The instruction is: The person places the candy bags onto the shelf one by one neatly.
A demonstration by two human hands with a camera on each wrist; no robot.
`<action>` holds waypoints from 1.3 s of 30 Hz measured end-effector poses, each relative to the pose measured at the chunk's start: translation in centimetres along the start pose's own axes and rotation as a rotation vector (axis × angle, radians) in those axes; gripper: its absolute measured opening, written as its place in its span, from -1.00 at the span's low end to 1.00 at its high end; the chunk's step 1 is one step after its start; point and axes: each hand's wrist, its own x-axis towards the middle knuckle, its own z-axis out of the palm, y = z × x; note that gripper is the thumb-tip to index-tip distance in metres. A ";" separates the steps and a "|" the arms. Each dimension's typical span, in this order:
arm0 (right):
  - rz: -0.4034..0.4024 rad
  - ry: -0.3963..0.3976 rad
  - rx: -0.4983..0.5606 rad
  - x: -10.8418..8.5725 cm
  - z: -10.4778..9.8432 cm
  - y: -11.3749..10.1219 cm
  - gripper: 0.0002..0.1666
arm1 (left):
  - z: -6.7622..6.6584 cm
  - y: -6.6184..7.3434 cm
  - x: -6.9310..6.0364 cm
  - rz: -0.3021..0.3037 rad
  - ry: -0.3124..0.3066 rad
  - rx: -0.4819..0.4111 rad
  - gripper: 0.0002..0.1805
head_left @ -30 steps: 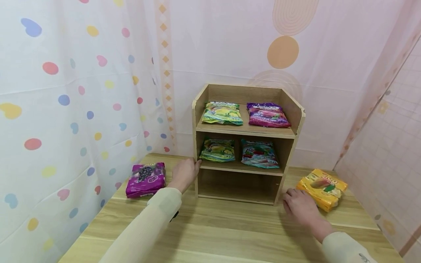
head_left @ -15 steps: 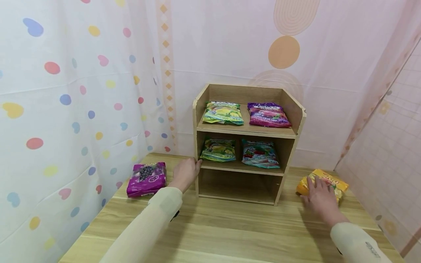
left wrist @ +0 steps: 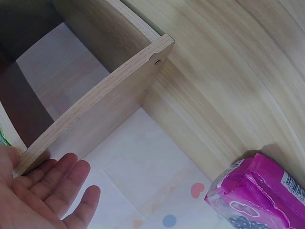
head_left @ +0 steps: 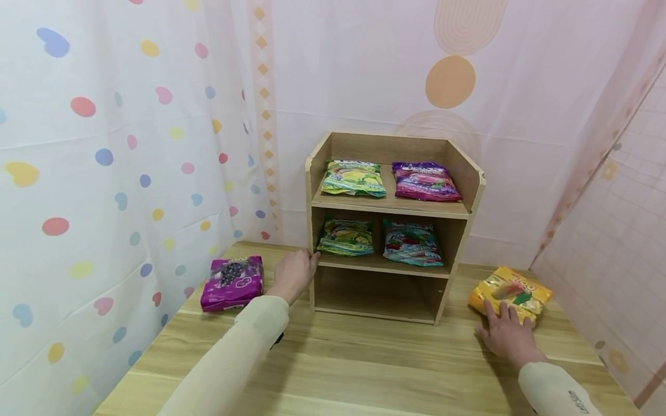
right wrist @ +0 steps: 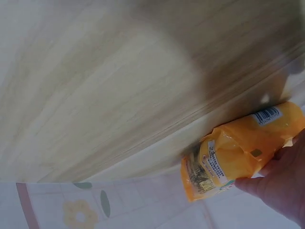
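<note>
The left side panel of one shelf unit [head_left: 374,294] is being pinched by the left grip [head_left: 293,274], while the near edge of one yellow bag [head_left: 510,292] is being touched by the right grip [head_left: 512,338], its fingers lying wide and spread. The space is being enclosed by one spotted curtain [head_left: 119,242] at left, one pink curtain [head_left: 354,63] behind and one checked cloth [head_left: 614,248] at right. The shelf unit, with three levels, is being carried by one table [head_left: 364,364]. Two bags are being borne there: the mango-printed yellow bag right of the shelf unit, and one grape-printed purple bag [head_left: 231,283] left of it. Four packs are being held by the shelf unit: a green-yellow pack [head_left: 355,178] and a purple-pink pack [head_left: 425,182] on the top level, a second green-yellow pack [head_left: 346,237] and a teal pack [head_left: 413,244] on the middle one. What looks like "100" is being displayed on the yellow bag; the packs' lettering cannot be read surely. One barcode is being shown on each bag in the wrist views.
</note>
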 end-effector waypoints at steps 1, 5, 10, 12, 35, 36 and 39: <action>-0.005 0.009 -0.012 -0.1 0.1 0.0 -0.08 | 0.0 0.0 0.0 -0.001 0.000 -0.001 -0.50; -0.014 0.019 -0.046 -0.3 0.3 -0.2 -0.14 | -0.1 0.0 0.2 -0.009 -0.008 0.001 -0.50; 0.002 -0.020 -0.047 -0.5 0.0 -0.5 -0.18 | -0.1 -0.1 0.3 -0.002 -0.018 0.005 -0.50; 0.012 -0.040 -0.029 -0.5 0.0 -0.6 -0.18 | -0.1 0.0 0.2 -0.003 -0.019 0.003 -0.50; -0.067 0.151 0.187 -1.0 -0.8 1.2 -0.62 | -0.1 -0.2 0.3 -0.021 -0.032 -0.022 -0.48; -0.056 0.153 0.202 -1.1 -0.9 1.3 -0.59 | 0.0 -0.2 0.3 -0.021 -0.034 -0.022 -0.49; -0.044 0.177 0.211 -1.4 -1.0 1.4 -0.49 | 0.0 -0.2 0.4 -0.019 -0.032 -0.016 -0.49</action>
